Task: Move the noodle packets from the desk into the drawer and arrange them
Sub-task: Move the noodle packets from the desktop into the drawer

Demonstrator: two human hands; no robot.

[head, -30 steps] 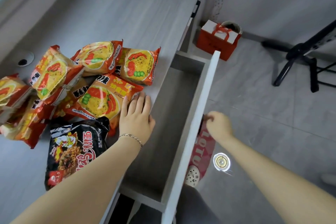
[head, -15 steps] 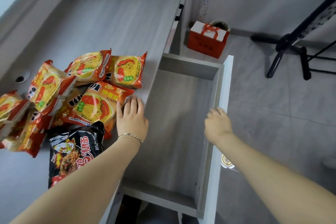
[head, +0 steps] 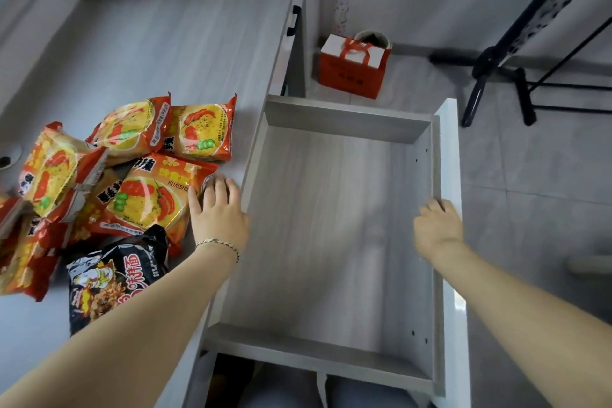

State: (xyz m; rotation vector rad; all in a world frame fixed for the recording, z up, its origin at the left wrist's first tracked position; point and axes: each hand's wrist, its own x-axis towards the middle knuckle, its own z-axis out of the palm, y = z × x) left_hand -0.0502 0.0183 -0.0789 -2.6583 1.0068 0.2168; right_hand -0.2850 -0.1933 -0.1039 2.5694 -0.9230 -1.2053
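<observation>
Several orange and yellow noodle packets (head: 152, 199) lie heaped on the grey desk (head: 172, 43) at the left, with one black packet (head: 112, 281) nearest me. My left hand (head: 218, 212) lies flat on the desk edge, fingers touching the nearest orange packet's corner. The drawer (head: 331, 225) stands pulled far out and holds nothing. My right hand (head: 437, 225) curls over the drawer's white front panel (head: 448, 149).
A red gift bag (head: 352, 74) stands on the floor beyond the drawer. A black stand (head: 496, 63) with legs occupies the floor at the upper right. A cable hole (head: 6, 159) sits at the desk's left edge.
The drawer has slid much further out, drawn by my right hand on its front panel. My left hand has stayed by the orange packet.
</observation>
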